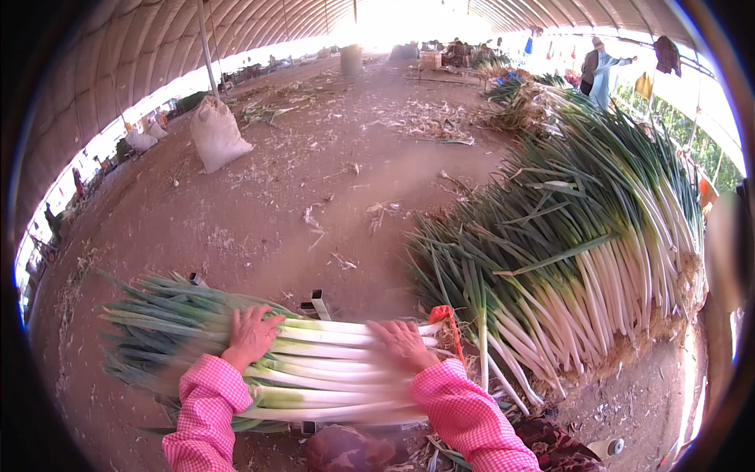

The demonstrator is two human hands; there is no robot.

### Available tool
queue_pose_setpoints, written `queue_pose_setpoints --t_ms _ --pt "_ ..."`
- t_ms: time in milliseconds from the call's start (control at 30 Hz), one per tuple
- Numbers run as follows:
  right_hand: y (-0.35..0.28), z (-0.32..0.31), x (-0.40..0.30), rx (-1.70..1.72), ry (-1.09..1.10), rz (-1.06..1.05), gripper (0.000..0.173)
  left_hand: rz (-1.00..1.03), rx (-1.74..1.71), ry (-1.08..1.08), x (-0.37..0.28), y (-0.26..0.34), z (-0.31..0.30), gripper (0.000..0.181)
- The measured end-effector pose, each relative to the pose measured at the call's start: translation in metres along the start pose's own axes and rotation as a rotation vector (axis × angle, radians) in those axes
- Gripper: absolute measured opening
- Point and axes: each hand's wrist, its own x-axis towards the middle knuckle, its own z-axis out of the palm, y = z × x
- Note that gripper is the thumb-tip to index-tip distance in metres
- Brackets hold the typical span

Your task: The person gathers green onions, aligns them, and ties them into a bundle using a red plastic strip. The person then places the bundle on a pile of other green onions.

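Observation:
A row of long green onions (330, 371) lies across a low metal stand, white stalks to the right and green leaves (159, 324) to the left. My left hand (253, 336) rests on top where white turns to green, its fingers spread. Over the white stalks near the root end lies my right hand (404, 345), palm down and slightly blurred. Neither hand closes around a stalk. A red piece (443, 315) stands by the roots at the far right corner. Square metal tube ends (318, 304) of the stand show behind the onions.
To the right, a large heap of green onions (566, 253) leans with roots toward me. A white sack (217, 134) stands on the dirt floor beside a pole (208, 50). Scattered trimmings (436, 121) lie farther off. A person (598, 71) stands at the back right.

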Motion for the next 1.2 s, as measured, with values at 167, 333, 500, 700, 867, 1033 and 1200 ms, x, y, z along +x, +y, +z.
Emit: queue_pose_setpoints --t_ms 167,333,500,700,867,1033,1200 --pt "0.004 0.004 0.002 0.004 -0.036 0.008 0.054 0.088 0.132 -0.020 0.001 0.006 -0.002 0.036" --pt "-0.002 0.002 0.001 0.013 -0.019 0.034 0.052 0.197 0.070 -0.062 0.009 0.000 0.003 0.039" --pt "-0.001 0.006 -0.002 -0.033 0.035 -0.003 0.052 0.242 0.090 -0.002 0.000 0.008 0.003 0.043" --pt "0.004 0.021 -0.001 -0.120 0.099 -0.027 0.054 0.194 0.087 -0.121 0.001 0.012 -0.004 0.039" --pt "0.024 0.020 -0.005 -0.140 0.118 0.010 0.060 0.237 0.185 -0.103 0.019 0.024 -0.004 0.040" --pt "-0.023 -0.030 -0.078 0.229 0.181 -0.077 0.060 0.037 0.422 -0.292 0.021 0.024 -0.025 0.044" --pt "0.028 -0.083 -0.243 0.352 0.529 0.143 0.039 0.345 -0.492 0.187 0.002 0.237 -0.095 0.024"
